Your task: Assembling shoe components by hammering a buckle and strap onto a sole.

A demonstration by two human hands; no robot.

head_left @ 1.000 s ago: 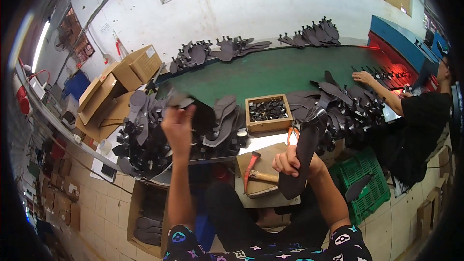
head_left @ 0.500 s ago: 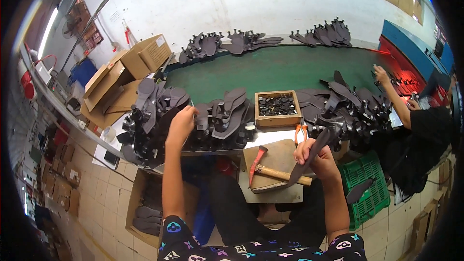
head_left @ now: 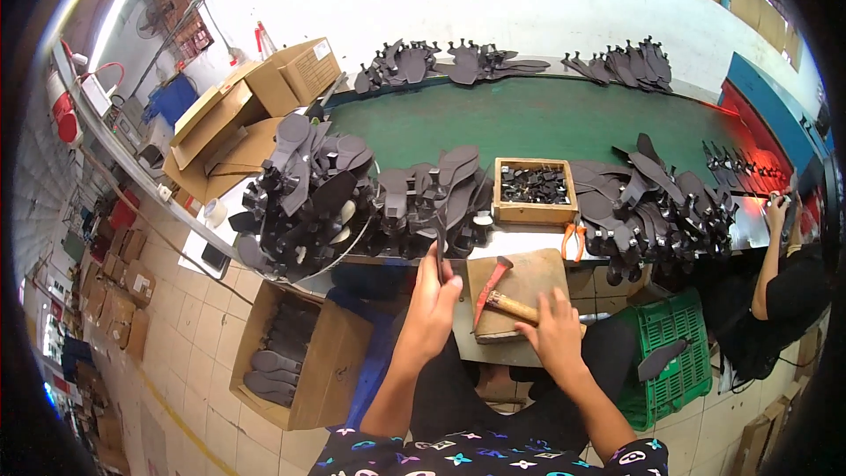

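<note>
My left hand (head_left: 427,308) is closed on a dark shoe sole (head_left: 441,251), seen nearly edge-on and held upright before the bench. My right hand (head_left: 553,335) has its fingers spread over the wooden handle of a hammer (head_left: 511,305); whether they touch it I cannot tell. The red-headed hammer lies on a brown padded block (head_left: 538,273) in front of me. Behind the block are orange-handled pliers (head_left: 575,241) and a wooden box (head_left: 533,213) of small black pieces. Heaped heeled soles (head_left: 449,185) stand just beyond my left hand.
More heeled soles fill a round rack (head_left: 308,185) at left and a pile (head_left: 652,203) at right. A green conveyor belt (head_left: 529,119) runs behind. A carton of soles (head_left: 339,361) and a green crate (head_left: 679,370) flank my legs. A co-worker (head_left: 793,282) sits at right.
The sole has passed from my right hand to my left. My left hand has come back from the left pile toward the middle; my right hand has moved down over the hammer handle.
</note>
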